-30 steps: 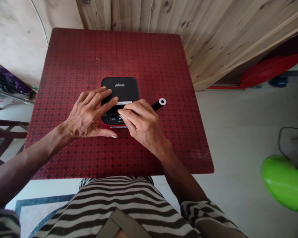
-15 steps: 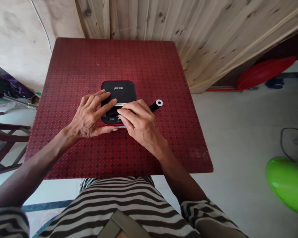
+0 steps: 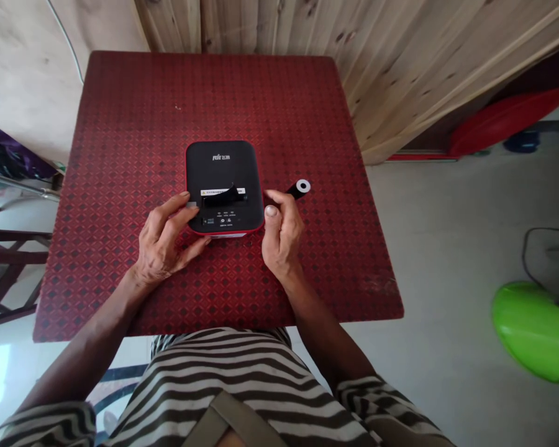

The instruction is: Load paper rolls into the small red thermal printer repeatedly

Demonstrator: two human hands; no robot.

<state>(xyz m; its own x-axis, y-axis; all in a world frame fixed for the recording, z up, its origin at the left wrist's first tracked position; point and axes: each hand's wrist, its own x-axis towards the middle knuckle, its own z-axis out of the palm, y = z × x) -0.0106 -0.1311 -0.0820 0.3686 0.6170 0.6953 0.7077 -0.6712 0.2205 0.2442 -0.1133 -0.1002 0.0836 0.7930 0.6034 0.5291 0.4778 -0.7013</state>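
A small black device with red sides [image 3: 223,171], which looks like a portable printer, lies flat on the red patterned table [image 3: 135,112]. A curled black strip [image 3: 221,197] stands up from the slot across its top, beside a white label. My left hand [image 3: 165,239] rests at its front left corner, fingers apart, two fingertips on the left edge and the thumb by the front edge. By the right edge is my right hand [image 3: 284,233], loosely curled, thumb and forefinger apart; its other fingers are partly hidden. Just beyond it lies a black roll with a white end [image 3: 302,187].
A wooden plank wall [image 3: 242,28] stands behind the table. On the floor to the right are a bright green rounded object [image 3: 535,332] and a dark cable. A red rounded object [image 3: 507,121] sits farther back. A dark wooden chair [image 3: 12,273] stands at the left.
My right hand has left the slot and drawn back to the device's right side. My left hand has slid off the top to the left front corner, uncovering the black strip.
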